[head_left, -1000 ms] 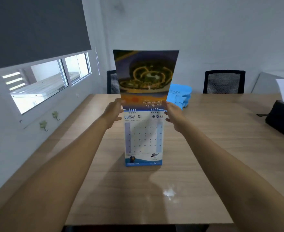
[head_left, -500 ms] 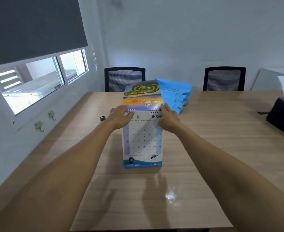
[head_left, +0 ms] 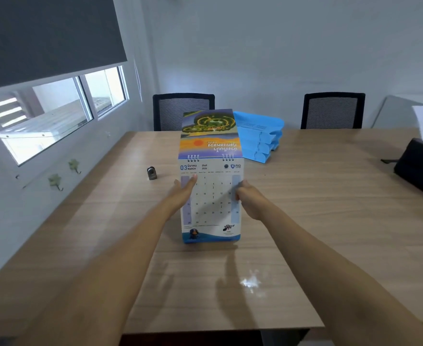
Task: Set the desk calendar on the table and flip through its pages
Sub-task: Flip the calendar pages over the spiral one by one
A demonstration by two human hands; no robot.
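The desk calendar stands upright on the wooden table, its March page facing me. A flipped picture page lies back over the spiral binding at the top. My left hand rests against the calendar's left edge, thumb on the March page. At the right edge my right hand has its fingers curled around the page's side.
A stack of blue trays sits just behind the calendar on the right. A small dark object stands on the table to the left. A black bag lies at the right edge. Two black chairs line the far side.
The picture page went from standing straight up to folded back over the binding. Both hands slid down from the binding to the middle of the March page's sides.
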